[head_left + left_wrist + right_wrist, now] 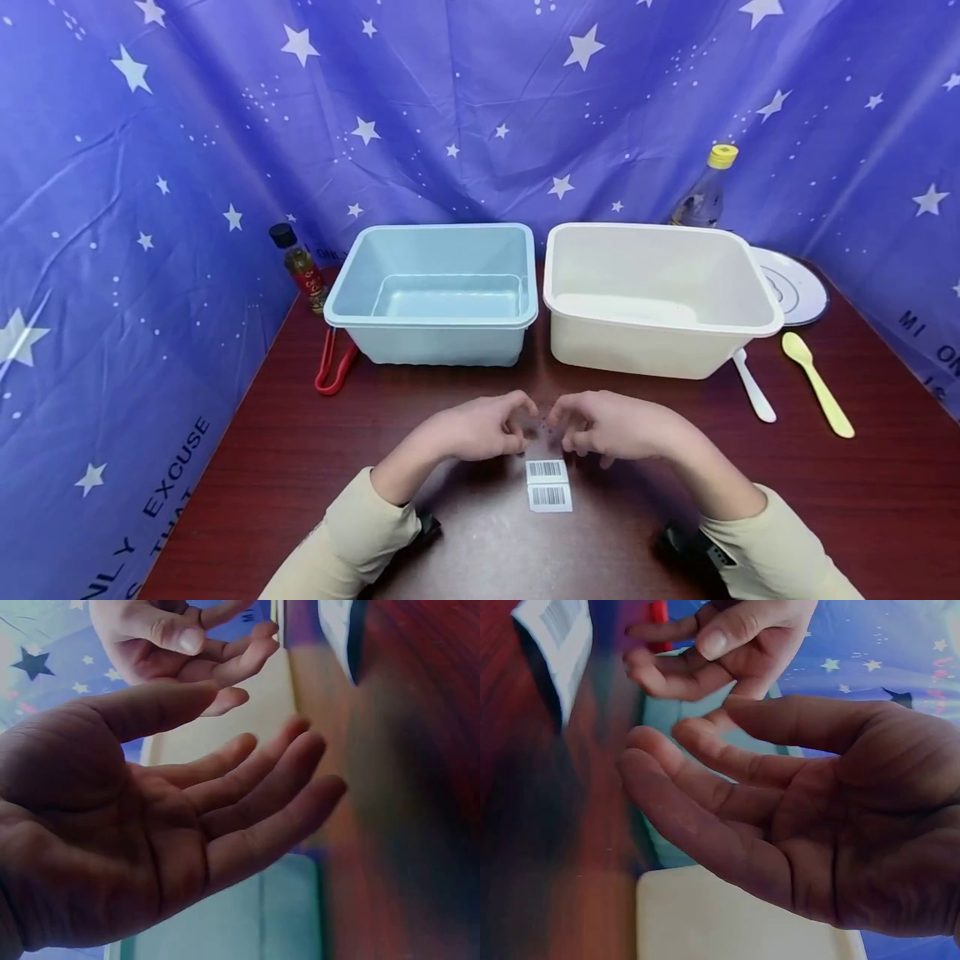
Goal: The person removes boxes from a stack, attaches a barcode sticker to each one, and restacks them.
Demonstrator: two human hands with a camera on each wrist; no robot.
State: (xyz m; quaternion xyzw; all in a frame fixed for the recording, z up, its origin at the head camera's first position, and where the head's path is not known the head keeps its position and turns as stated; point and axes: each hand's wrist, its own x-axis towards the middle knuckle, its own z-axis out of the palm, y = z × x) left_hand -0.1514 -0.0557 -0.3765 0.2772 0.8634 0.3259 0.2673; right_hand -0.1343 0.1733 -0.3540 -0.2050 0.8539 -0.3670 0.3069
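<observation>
The left hand (483, 427) and right hand (618, 425) face each other over the table (255, 500), near the striped paper (548, 487), fingers loosely bent and holding nothing.

A curtained-off tabletop booth is indicated; a dark reddish-brown wood-grain table (255, 500) is enclosed at left, back and right by a blue-violet fabric curtain printed with white stars (465, 92). A kitchen-like touch is given by a small black-capped bottle with a red label (306, 277), a yellow-capped clear bottle (701, 202) and a pale yellow plastic spoon (821, 389); what room lies beyond the curtain cannot be told.
</observation>
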